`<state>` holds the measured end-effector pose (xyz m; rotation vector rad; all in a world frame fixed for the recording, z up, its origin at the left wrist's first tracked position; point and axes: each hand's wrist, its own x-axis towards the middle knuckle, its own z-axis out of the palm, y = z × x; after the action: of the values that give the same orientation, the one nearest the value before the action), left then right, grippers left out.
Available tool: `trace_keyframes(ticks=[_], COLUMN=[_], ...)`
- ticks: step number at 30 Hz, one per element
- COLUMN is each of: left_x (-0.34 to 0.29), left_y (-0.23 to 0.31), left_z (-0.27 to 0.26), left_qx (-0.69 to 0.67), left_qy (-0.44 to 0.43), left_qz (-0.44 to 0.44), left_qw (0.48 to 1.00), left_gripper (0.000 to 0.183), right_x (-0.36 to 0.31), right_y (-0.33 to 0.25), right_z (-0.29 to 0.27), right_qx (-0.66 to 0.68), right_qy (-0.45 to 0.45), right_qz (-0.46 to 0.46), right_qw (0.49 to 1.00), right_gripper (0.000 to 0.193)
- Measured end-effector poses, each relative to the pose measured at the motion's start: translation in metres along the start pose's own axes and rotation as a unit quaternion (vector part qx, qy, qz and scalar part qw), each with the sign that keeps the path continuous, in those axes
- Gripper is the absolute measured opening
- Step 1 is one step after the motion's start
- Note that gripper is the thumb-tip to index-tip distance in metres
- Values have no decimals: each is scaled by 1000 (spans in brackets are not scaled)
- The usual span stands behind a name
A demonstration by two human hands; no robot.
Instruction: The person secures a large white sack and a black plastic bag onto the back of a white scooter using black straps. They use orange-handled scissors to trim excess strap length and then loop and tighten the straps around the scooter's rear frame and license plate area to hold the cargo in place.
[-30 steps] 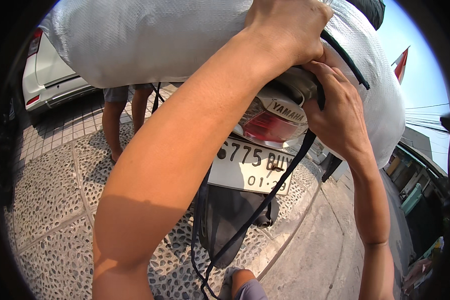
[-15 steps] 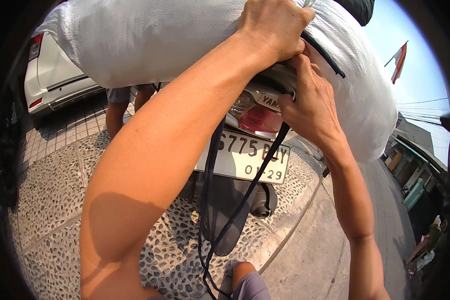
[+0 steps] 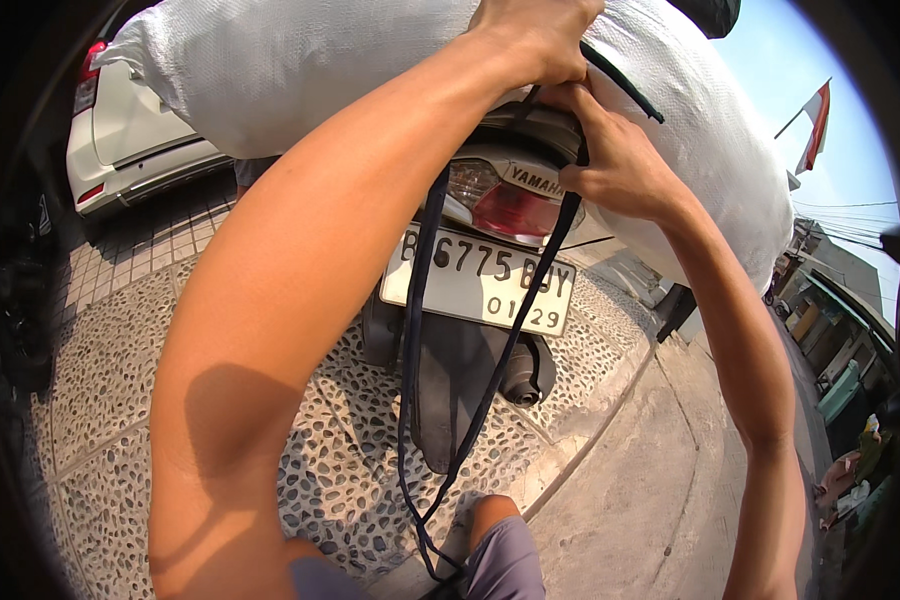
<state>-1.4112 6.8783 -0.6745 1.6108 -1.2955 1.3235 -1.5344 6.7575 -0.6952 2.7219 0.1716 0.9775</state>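
A large white woven sack (image 3: 300, 80) lies across the back of a motorcycle, above its red tail light (image 3: 515, 213). My left hand (image 3: 542, 40) is closed at the sack's near side, where a black strap (image 3: 625, 85) comes out beside the fist and runs over the sack. Its fingertips are mostly hidden. Just below, my right hand (image 3: 625, 160) is closed, thumb toward the fingers, at the strap's upper run by the tail light. Two lengths of dark strap hang past the white number plate (image 3: 450, 295) and meet low down near my knee.
Under the plate are the rear mudguard (image 3: 445, 390) and the exhaust (image 3: 523, 385). A white car (image 3: 135, 140) stands at the left on paving. Pebbled ground (image 3: 120, 400) meets a concrete strip at the right. A red and white flag (image 3: 816, 125) hangs at the far right.
My view has shifted a little, and both hands now appear slightly higher and further left. The right forearm is angled more outward. Both hands stay closed near the strap.
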Motion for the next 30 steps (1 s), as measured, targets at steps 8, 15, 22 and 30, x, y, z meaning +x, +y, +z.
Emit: trace_keyframes(ticks=[8, 15, 22, 30], left_x=[7, -90, -97, -89], left_y=[3, 31, 42, 29], left_z=[-26, 0, 50, 60], left_qx=[-136, -380, -488, -382], left_qy=[0, 94, 127, 41], left_qz=[-105, -432, -470, -394], left_qw=[985, 813, 725, 835], left_gripper=[21, 16, 22, 24], right_x=[-25, -40, -76, -94], right_y=[6, -5, 0, -2], right_z=[41, 100, 91, 93], right_qx=[153, 186, 442, 535], right_qy=[263, 493, 561, 470], right_qz=[-45, 109, 240, 262], right_qw=[952, 843, 658, 651], right_gripper=[54, 21, 17, 18])
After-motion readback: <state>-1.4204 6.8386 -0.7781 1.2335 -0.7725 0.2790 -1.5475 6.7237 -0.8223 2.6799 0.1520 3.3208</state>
